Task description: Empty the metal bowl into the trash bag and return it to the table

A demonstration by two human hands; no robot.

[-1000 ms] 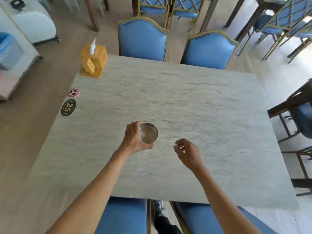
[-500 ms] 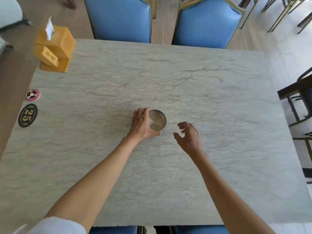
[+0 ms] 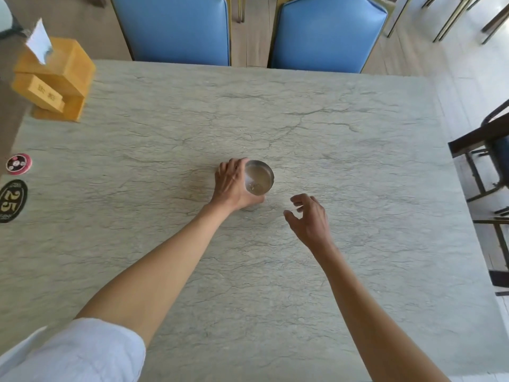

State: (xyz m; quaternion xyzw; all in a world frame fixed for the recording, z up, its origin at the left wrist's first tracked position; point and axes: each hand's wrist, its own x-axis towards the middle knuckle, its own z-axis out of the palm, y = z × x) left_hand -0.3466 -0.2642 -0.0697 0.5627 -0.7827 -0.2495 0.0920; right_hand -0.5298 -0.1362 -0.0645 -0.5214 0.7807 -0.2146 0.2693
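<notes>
A small round metal bowl (image 3: 259, 177) stands upright near the middle of the grey marble table (image 3: 344, 166). Its inside looks almost bare, with a few small specks near the bottom. My left hand (image 3: 232, 184) wraps around the bowl's left side, thumb at its near edge. My right hand (image 3: 308, 217) hovers just right of and nearer than the bowl, fingers curled and apart, holding nothing. No trash bag is in view.
A yellow wooden tissue box (image 3: 53, 78) sits at the table's far left corner. A round red button (image 3: 18, 164) and a black "25" plate (image 3: 11, 201) lie on the left edge. Two blue chairs (image 3: 176, 28) stand behind the table, dark chair frames (image 3: 484, 150) to the right.
My left hand carried the bowl forward to the table's middle and lowered it to the surface. My right hand opened its fingers. The view moved closer over the table.
</notes>
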